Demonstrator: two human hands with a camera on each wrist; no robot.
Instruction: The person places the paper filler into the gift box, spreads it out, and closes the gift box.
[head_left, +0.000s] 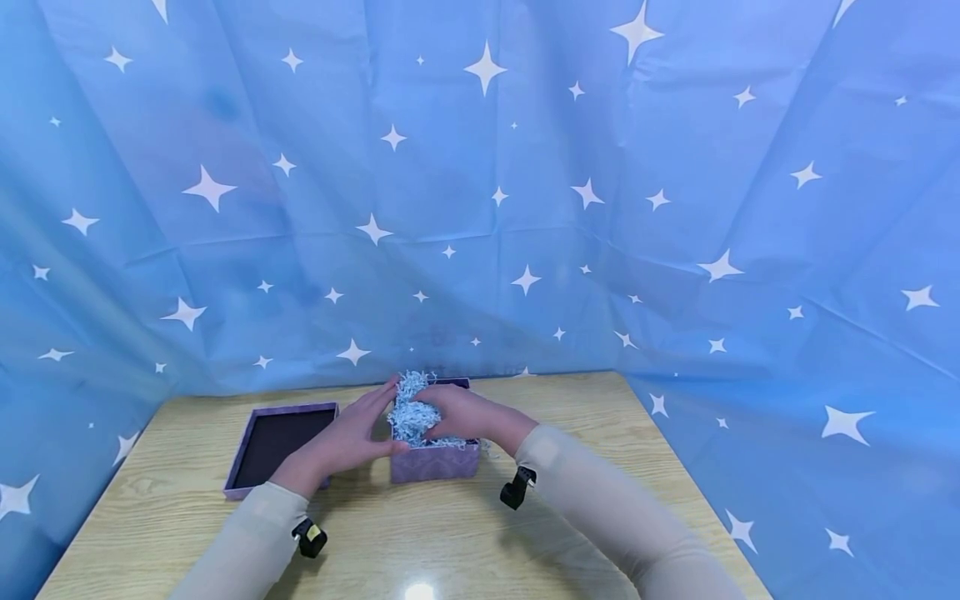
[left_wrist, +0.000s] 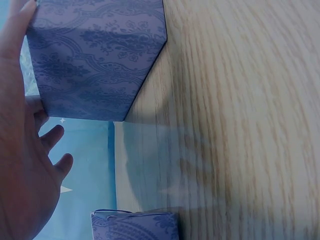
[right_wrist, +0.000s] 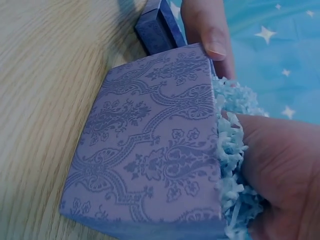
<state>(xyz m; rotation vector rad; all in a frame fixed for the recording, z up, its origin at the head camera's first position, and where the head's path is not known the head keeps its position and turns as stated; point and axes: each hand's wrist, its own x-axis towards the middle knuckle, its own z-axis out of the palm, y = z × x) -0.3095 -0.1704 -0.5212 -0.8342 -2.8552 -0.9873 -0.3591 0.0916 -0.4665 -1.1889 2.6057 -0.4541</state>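
A purple patterned box (head_left: 435, 465) stands on the table, filled with light blue shredded paper (head_left: 411, 421) that heaps above its left side. My left hand (head_left: 352, 429) spans the box's left side, fingers spread, the thumb resting at the near rim. In the left wrist view, the left hand (left_wrist: 25, 165) shows its fingers apart beside the box wall (left_wrist: 95, 60). My right hand (head_left: 468, 412) reaches in from the right, thumb and fingers around a clump of the paper. Paper strands (right_wrist: 232, 160) bulge past the rim beside the right hand (right_wrist: 285, 165); its fingertips are hidden.
The box lid (head_left: 288, 446), purple with a dark inside, lies upturned left of the box. A few paper shreds (head_left: 489, 450) lie by the box's right side. Behind the wooden table (head_left: 450, 533) hangs a blue curtain (head_left: 480, 208) with white stars.
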